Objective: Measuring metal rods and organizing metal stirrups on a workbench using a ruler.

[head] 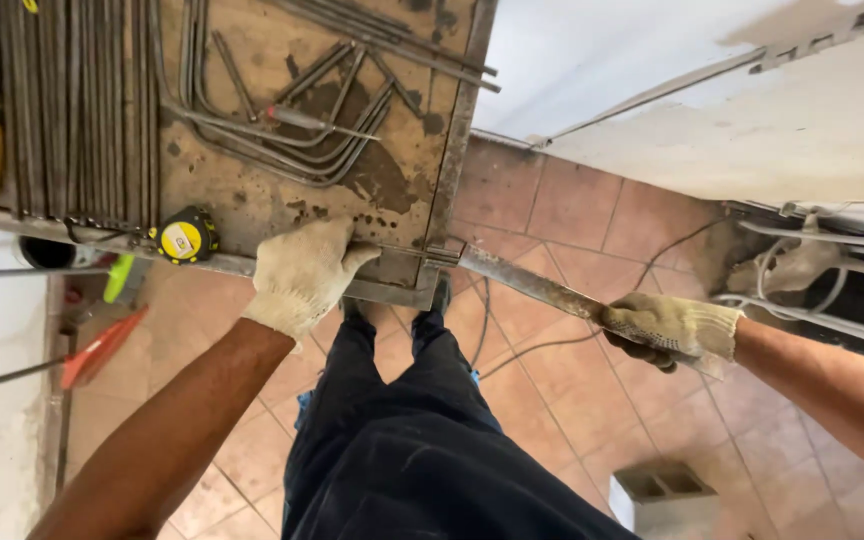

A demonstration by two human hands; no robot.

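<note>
Gloved left hand (302,275) presses flat, fingers together, on the workbench (282,190) edge. Gloved right hand (667,328), at 3 o'clock from it, is clenched around a metal lever bar (527,283). Tape measure (185,236) sits at 9 o'clock.

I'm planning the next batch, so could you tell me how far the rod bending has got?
Done: several bent rods lie on the workbench. In hand: the left hand holds a rod at the bench edge while the right hand grips the lever bar. Left: straight rods stacked alongside.
</note>
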